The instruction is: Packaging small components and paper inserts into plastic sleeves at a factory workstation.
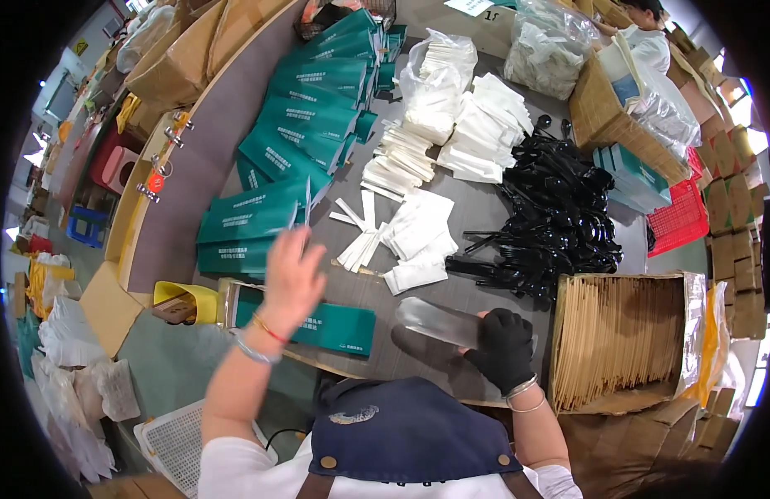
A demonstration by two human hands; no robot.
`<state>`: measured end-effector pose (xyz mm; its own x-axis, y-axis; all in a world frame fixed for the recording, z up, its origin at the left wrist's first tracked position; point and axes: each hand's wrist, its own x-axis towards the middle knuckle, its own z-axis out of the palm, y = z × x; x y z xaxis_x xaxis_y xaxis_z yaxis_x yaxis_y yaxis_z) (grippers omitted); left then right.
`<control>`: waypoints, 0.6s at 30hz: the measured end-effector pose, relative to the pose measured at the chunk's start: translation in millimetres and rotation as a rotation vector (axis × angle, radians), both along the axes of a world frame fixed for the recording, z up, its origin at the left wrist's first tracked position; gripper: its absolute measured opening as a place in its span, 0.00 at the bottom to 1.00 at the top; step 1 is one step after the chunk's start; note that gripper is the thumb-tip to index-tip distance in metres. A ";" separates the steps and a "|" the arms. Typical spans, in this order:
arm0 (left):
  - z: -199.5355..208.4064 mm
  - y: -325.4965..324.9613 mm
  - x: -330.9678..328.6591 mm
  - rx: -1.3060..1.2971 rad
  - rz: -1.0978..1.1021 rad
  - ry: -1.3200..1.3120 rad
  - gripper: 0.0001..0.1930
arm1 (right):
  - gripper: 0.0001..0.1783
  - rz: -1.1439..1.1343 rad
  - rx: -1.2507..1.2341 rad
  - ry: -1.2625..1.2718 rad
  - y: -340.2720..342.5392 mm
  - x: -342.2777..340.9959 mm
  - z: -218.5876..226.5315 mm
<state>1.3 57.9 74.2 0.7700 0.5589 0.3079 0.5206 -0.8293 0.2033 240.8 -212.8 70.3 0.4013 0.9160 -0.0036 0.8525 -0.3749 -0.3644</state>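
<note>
My bare left hand (293, 274), slightly blurred, is at the near end of the stacked green printed sleeves (252, 208). Its fingers look apart, and I see nothing held in it. Below it, another green sleeve (339, 329) lies flat along the table's front edge, partly behind my left wrist. My right hand (503, 349), in a black glove, is closed on one end of a clear, shiny flat piece with a rounded tip (435, 320). That piece points left, just above the table. Ahead of it are white paper packets (418, 241).
Black plastic-wrapped spoons (559, 216) are heaped at the right. Beside my right hand stands a cardboard box of thin wooden sticks (622, 341). White packet bundles (485, 125) lie farther back. A yellow container (203, 303) sits at the left edge. Another person (647, 50) is at the far right.
</note>
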 end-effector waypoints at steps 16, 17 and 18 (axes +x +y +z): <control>-71.4 -82.6 -5.4 -0.497 0.162 -0.002 0.41 | 0.35 0.258 0.037 0.191 56.2 -71.4 -40.7; -73.2 -74.7 0.2 -0.490 0.158 -0.006 0.41 | 0.34 0.285 0.129 0.219 58.3 -70.8 -37.6; -78.7 -61.5 11.2 -0.494 0.121 -0.154 0.33 | 0.33 0.310 0.219 0.244 59.8 -69.2 -35.4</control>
<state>12.5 -3.5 -4.5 0.6577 0.7479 0.0901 0.5399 -0.5514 0.6360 171.6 -152.9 34.9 0.1194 0.9824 0.1436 0.7913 -0.0068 -0.6114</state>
